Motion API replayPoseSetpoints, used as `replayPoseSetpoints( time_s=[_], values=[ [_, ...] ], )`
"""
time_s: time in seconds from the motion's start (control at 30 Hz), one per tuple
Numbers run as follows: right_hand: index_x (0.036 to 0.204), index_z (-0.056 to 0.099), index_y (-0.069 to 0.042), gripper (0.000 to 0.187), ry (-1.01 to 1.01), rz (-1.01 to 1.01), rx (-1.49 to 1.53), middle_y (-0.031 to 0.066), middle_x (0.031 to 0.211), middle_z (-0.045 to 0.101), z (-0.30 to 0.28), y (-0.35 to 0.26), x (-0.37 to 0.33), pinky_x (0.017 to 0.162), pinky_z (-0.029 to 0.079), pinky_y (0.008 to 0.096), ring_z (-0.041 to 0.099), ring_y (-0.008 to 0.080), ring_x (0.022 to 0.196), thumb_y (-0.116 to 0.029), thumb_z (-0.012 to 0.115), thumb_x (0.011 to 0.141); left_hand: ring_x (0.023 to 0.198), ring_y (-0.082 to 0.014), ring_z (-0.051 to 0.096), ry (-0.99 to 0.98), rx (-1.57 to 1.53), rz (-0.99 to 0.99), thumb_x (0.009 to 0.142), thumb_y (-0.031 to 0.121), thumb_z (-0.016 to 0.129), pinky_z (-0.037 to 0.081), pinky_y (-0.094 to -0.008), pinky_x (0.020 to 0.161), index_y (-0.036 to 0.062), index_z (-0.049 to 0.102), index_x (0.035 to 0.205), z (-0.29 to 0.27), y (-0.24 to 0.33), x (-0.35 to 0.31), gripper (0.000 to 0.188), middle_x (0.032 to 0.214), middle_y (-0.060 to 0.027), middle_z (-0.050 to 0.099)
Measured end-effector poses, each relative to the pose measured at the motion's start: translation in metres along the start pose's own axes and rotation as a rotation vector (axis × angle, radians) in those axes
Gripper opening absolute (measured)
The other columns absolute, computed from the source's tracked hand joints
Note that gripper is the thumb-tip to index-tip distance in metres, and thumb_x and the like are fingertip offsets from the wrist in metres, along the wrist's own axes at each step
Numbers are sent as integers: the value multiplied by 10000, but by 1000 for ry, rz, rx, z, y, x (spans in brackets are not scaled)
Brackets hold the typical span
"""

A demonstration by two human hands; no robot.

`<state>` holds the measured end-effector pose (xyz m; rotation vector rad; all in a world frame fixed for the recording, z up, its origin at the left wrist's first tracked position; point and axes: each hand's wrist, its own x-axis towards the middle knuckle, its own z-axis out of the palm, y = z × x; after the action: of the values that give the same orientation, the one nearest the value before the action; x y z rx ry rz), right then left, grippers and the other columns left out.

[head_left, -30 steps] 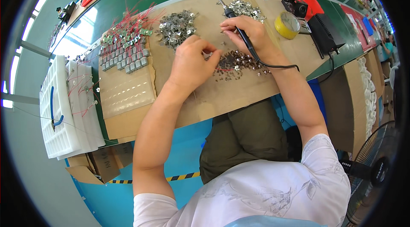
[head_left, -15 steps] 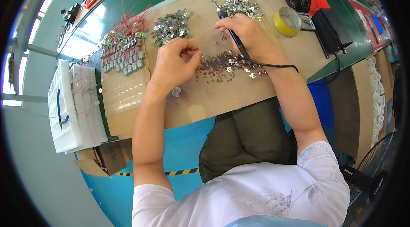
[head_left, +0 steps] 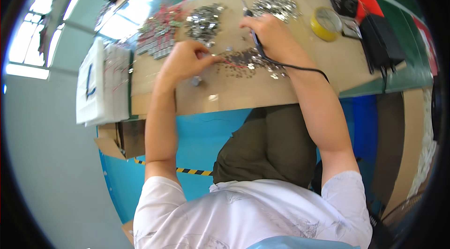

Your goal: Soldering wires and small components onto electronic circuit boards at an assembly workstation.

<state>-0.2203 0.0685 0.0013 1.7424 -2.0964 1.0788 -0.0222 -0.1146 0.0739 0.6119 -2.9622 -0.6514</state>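
My right hand [head_left: 274, 36] is wrapped round a soldering iron [head_left: 255, 38], whose metal tip points up and away beside a heap of shiny metal parts [head_left: 276, 6]. A black cord runs from the iron across my right wrist. My left hand [head_left: 185, 61] is closed in a pinch, thumb and forefinger at the near end of a thin red wire [head_left: 236, 65]. The wire lies over a spread of tiny dark parts [head_left: 239, 57], with a few shiny metal pieces at its right end. A small grey block [head_left: 196, 81] sits on the cardboard beside my left wrist.
Grey blocks with red wires [head_left: 157, 38] stand in rows at the left, next to another metal heap [head_left: 204, 22]. Yellow tape [head_left: 326, 24] and a black box [head_left: 382, 40] are at the right. White foam trays [head_left: 93, 85] stand off the table's left end.
The view has shifted, with some blur. My left thumb and forefinger have come together at the red wire's end. My right hand keeps hold of the soldering iron.
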Motion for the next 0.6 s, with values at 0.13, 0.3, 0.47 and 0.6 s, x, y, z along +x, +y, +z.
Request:
replayPoseSetpoints(
  time_s=[0.13, 0.3, 0.47, 0.6],
  values=[
    [1102, 665, -92, 298, -32, 28, -21, 167, 841, 690, -13, 0, -6, 769, 517, 479, 647, 389, 854, 33, 663, 832, 727, -265, 738, -43, 50, -7, 798, 259, 849, 570, -380, 688, -20, 754, 882, 12, 1, -13, 306, 773, -159, 742],
    [1078, 686, -92, 369, -18, -10, 26, 187, 839, 699, -14, -14, -5, 777, 529, 490, 659, 398, 878, 120, 618, 785, 743, -284, 739, -13, 80, 1, 831, 169, 778, 571, -392, 697, -9, 744, 845, 15, -9, -34, 182, 769, -160, 743],
    [1084, 671, -78, 351, -12, -26, 33, 187, 862, 694, -18, -15, -7, 780, 520, 490, 651, 401, 884, 118, 599, 802, 753, -291, 729, 32, 21, 28, 864, 150, 757, 574, -383, 720, -13, 762, 891, 3, 1, -50, 165, 781, -163, 744],
    [1097, 670, -91, 299, 45, -28, 66, 183, 825, 649, -19, -16, -6, 739, 505, 489, 630, 396, 840, 64, 623, 846, 726, -208, 715, 362, -161, 1, 892, 176, 771, 566, -353, 704, -2, 769, 936, -29, -4, -64, 184, 786, -132, 749]
  ],
)
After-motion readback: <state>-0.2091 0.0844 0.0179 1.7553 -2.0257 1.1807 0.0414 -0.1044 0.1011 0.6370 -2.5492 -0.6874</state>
